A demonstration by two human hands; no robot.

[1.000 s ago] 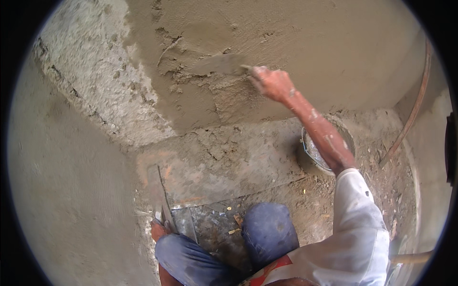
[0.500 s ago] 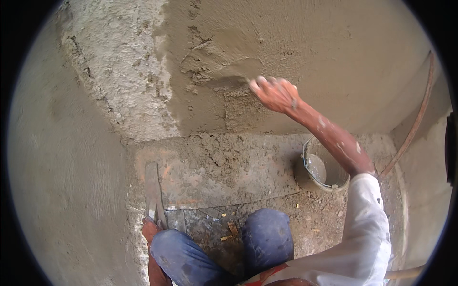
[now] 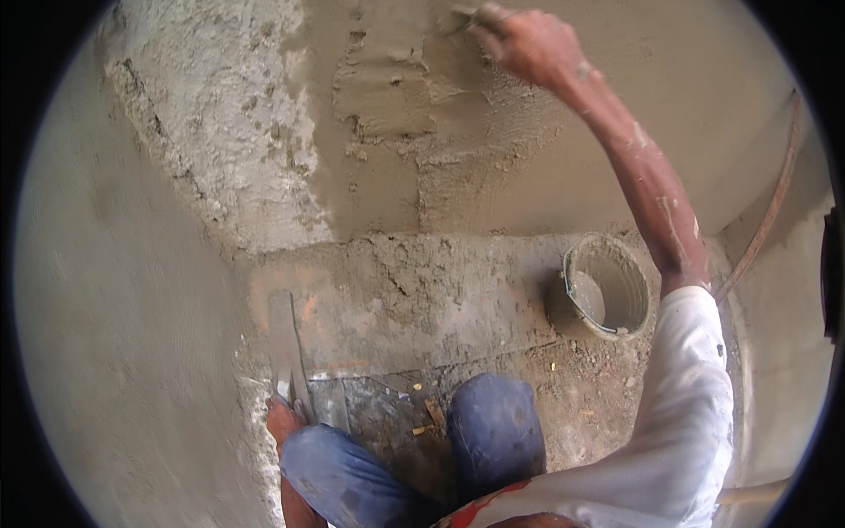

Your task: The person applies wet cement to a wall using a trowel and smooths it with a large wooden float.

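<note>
My right hand [image 3: 532, 44] is raised against the wall at the top, closed around a trowel [image 3: 458, 18]; its blade is mostly hidden by the hand and blurred. Beneath it, wet plaster [image 3: 383, 92] with ridges and uneven patches covers the wall. At lower left my left hand [image 3: 283, 419], beside my knee, is closed on the near end of a long, flat, mortar-smeared strip [image 3: 283, 339], which looks like a straightedge. The strip points away from me, close to the left wall.
A mortar-coated bucket [image 3: 598, 286] with a wire handle stands right of centre. Crumbled mortar [image 3: 409, 286] lies on the sheet [image 3: 502, 308] along the wall foot. Left of the wet plaster is a rough, pale strip of wall [image 3: 220, 114]. A hose-like length [image 3: 775, 207] leans at the right.
My right hand with the trowel has moved up the wall, leaving the plaster below spread differently. My left hand and the strip have stayed nearly in place.
</note>
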